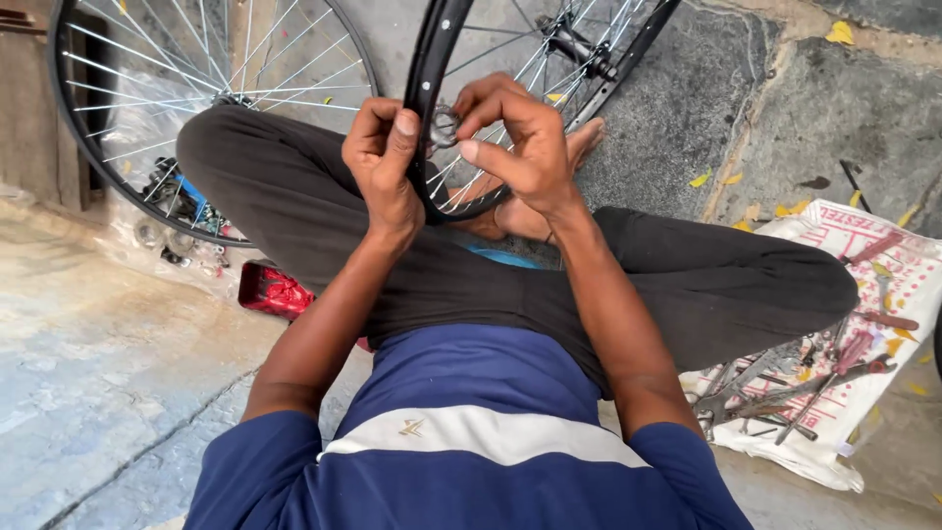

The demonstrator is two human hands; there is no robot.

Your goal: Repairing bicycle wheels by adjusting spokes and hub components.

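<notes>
I sit cross-legged on the ground with a black bicycle wheel rim standing upright between my knees. My left hand is closed around the rim's near edge, thumb up against it. My right hand pinches a small round metal part at the inner side of the rim, among the spokes. The wheel's hub shows near the top of the view.
A second spoked wheel leans at the left over a pile of small parts. A red shiny packet lies by my left knee. A white sack on the right carries several wrenches and pliers.
</notes>
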